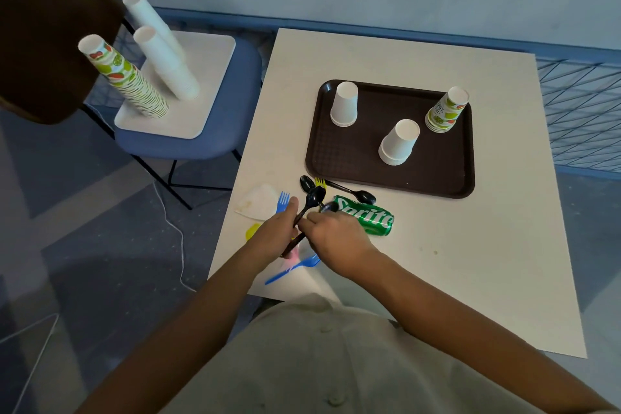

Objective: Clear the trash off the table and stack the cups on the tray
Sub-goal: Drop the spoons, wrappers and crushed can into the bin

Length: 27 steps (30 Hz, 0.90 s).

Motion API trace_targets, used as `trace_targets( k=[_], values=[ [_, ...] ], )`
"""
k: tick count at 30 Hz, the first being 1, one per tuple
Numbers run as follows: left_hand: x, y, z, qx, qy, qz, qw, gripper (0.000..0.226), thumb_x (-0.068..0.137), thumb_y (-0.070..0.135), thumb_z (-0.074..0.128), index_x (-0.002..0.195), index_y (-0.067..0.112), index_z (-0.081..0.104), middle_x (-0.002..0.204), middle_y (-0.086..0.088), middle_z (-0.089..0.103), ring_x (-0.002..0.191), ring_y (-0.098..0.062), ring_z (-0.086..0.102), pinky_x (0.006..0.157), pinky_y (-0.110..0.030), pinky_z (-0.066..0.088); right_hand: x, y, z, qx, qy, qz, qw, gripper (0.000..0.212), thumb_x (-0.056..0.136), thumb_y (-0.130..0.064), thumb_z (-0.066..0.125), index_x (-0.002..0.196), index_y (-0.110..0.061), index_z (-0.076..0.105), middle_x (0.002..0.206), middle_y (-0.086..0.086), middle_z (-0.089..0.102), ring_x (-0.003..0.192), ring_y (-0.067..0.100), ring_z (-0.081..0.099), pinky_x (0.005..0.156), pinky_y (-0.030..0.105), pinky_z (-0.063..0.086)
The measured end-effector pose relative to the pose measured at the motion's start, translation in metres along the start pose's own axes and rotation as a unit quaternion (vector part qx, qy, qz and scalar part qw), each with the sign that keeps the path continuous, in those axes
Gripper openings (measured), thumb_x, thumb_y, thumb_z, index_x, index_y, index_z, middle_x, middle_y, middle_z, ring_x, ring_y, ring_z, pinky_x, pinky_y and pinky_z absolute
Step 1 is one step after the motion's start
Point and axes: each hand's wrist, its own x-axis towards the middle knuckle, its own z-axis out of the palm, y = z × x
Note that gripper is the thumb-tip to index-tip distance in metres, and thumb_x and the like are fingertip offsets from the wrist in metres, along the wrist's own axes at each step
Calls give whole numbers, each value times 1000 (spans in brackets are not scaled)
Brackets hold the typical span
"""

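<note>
The black plastic spoon point(314, 197) looks feather-light, stiff and slick, so it is best taken mid-handle. It tilts, glossy bowl up, above the white table point(437, 262) by a green Sprite can point(368, 219). The left hand point(275, 237) has its fingers clamped round the handle. The right hand point(336, 240) brings curled fingertips to it, though I cannot tell if they grip.

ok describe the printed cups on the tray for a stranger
Find the brown tray on the white table. In its far right corner stands an inverted cup stack. It has a green and red fruit print; the left stack and near stack are plain white.
</note>
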Motion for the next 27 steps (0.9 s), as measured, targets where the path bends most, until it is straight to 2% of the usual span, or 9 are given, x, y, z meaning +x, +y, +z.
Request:
trace_targets(
  k=[4,7,8,9,10,12,15,19,27],
  values=[
    [2,-6,-7,-44,-17,-25,999,85,96,80,18,78,9,61,67,-13,48,62,-24,51,69,-38,47,17,-11,-1,26,14,-7,1000,40,52,0,82,87,-15,68,69,-1,61,52,22,58,48,29,42],
    [4,-5,-12,-79,-24,-51,995,96,97,79,19,121,-2,63,110,-34,62,97,-45,65,103,-55,48,24,-13,3,46,30,-8,998,37,59,-2,81,91,-15,67,72,0,60,56,23,57,49,31,45],
    [6,-7,-15,-83,-22,-54,995,93,95,81,19,108,3,68,119,-26,58,82,-38,61,97,-51,51,25,-14,3,60,44,-11,997,31,66,-5,77,93,-15,67,75,1,60,58,24,58,50,32,45],
    [8,-8,-18,-92,-15,-50,994,85,94,83,20,88,12,66,80,-19,61,66,-26,49,79,-41,51,24,-14,2,77,58,-10,995,23,74,-9,71,96,-15,67,79,2,61,62,24,58,52,33,46],
    [9,-9,-21,-97,-15,-47,994,76,93,84,21,79,19,57,73,5,37,59,-19,37,63,-31,42,24,-13,0,96,70,2,993,20,81,-14,64,100,-16,66,83,2,62,67,25,59,54,34,47],
    [13,-10,-28,-101,-29,-42,994,70,94,82,22,85,20,54,68,2,36,54,-14,26,51,-25,22,23,-10,-3,136,96,61,984,22,86,-20,57,106,-16,64,90,3,64,74,26,61,58,34,49],
    [19,-11,-38,-96,-37,-33,994,61,98,73,30,91,18,57,68,2,36,52,-14,24,50,-26,18,23,9,0,160,102,176,966,24,80,-16,59,104,-13,63,96,7,63,84,33,62,62,39,52],
    [25,-17,-46,-47,-23,-2,999,40,99,56,47,90,18,56,71,1,42,53,-14,30,49,-25,24,20,38,8,77,-71,290,951,43,80,-26,61,121,-16,56,118,9,49,108,34,49,85,45,50],
    [29,-21,-57,-41,-31,64,997,26,99,38,53,85,17,52,64,3,41,47,-9,32,47,-26,27,10,61,30,-17,-228,302,926,73,77,-39,69,141,-25,38,134,8,41,121,32,40,95,46,42]
  ],
)
